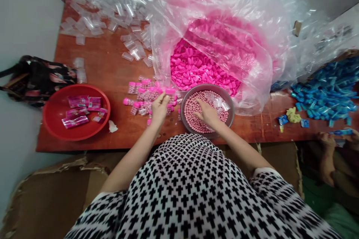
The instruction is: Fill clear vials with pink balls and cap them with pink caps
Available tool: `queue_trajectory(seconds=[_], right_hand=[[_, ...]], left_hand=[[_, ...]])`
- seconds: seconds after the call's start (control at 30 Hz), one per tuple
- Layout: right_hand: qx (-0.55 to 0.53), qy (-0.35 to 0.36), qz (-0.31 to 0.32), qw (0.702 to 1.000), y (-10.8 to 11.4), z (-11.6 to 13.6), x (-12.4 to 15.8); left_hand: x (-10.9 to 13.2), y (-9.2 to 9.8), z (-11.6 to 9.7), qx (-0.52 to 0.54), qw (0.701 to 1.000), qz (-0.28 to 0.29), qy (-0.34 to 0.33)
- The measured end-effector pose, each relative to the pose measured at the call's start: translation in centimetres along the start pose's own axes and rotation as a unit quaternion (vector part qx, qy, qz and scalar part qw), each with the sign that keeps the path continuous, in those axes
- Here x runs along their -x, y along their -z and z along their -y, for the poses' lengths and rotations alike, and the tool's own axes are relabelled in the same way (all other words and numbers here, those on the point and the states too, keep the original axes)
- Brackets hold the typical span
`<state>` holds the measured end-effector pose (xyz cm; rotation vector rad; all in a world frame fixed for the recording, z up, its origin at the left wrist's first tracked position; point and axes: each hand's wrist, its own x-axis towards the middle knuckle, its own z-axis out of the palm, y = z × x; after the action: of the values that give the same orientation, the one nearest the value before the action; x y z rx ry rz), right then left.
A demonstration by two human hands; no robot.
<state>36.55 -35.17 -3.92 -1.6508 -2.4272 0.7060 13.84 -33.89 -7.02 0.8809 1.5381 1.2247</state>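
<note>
My left hand (160,107) is closed in a pinch above a pile of small clear bottles with pink caps (140,95); what it pinches cannot be made out against the pink behind. My right hand (208,115) reaches into a grey bowl (231,116) of round pink beads (193,110), its thumb and fingers apart and touching the beads. Several clear plastic pieces (220,102) lie on the beads at the bowl's right side. Just behind the bowl, a large clear plastic bag (252,93) lies open over a heap of bright pink plastic parts (196,68).
A red basin (53,127) with several pink packets stands left, beside a dark patterned bag (50,74). Clear plastic pieces (92,24) lie scattered at the back. Blue parts (328,89) are heaped right, near another person's hands (327,143) holding a blue item. Cardboard (61,194) sits below the table.
</note>
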Motion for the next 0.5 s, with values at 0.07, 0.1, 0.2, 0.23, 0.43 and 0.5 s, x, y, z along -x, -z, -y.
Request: queue_trajectory(seconds=[0.07,0.1,0.2,0.23,0.43,0.5], right_hand=[[0.067,-0.079,-0.005,0.995,1.3,-2.2,-0.4],[0.104,-0.109,-0.011,0.988,1.8,-3.2,-0.8],[0.187,-0.183,-0.007,0.965,2.6,-5.4,-2.6],[0.2,-0.199,-0.005,0.959,2.5,-5.8,-3.2],[0.15,-0.172,-0.045,0.973,0.5,-7.2,-4.8],[0.052,-0.149,-0.061,0.986,0.1,-7.8,-4.8]], left_hand=[[-0.8,1.3,-0.4,-0.046,0.998,-0.036,-0.033],[-0.9,1.6,-0.6,-0.064,0.996,-0.043,-0.044],[0.1,0.6,-0.9,-0.086,0.995,-0.015,-0.05],[0.7,-0.2,-0.9,-0.086,0.995,0.006,-0.047],[4.1,-4.0,-0.6,-0.1,0.982,0.151,-0.049],[4.3,-4.7,-0.6,-0.127,0.974,0.177,-0.056]])
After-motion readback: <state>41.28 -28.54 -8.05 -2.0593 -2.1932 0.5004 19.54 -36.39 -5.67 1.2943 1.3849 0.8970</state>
